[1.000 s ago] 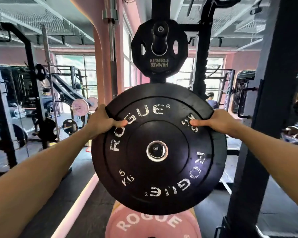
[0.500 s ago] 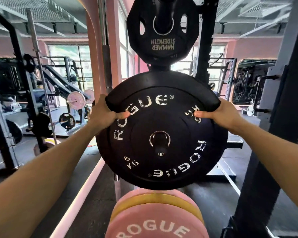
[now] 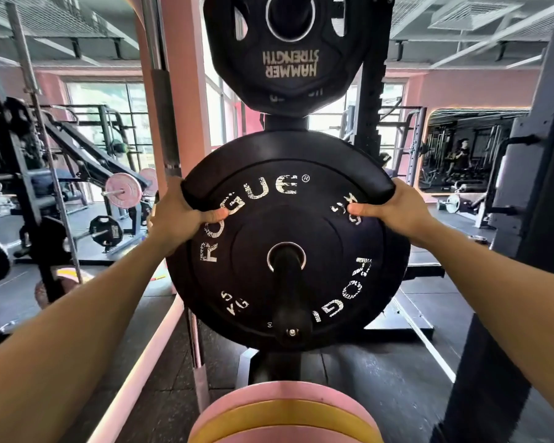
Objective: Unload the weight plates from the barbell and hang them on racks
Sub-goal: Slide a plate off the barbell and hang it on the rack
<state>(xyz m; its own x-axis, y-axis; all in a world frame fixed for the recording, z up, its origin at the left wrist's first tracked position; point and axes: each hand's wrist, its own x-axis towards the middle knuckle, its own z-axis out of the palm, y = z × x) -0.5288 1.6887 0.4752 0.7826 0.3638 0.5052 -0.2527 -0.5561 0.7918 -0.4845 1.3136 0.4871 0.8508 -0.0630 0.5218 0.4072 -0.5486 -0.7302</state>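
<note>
**Black Rogue plate sits on the rack peg, both hands on its rim**

The black Rogue plate [image 3: 288, 241] hangs on a black storage peg [image 3: 290, 292] that passes through its centre hole and sticks out toward the camera. The left hand [image 3: 179, 215] grips the plate's upper left edge, thumb pressed on the face beside the lettering, fingers curled round behind the rim. The right hand [image 3: 394, 212] holds the upper right edge the same way, thumb on the face. Directly above, a Hammer Strength plate [image 3: 290, 52] hangs on a higher peg of the same rack, its lettering upside down. Below, at the bottom edge, pink and yellow plates [image 3: 285, 414] are stacked together. A bare barbell [image 3: 165, 123] stands upright just left of the rack.
</note>
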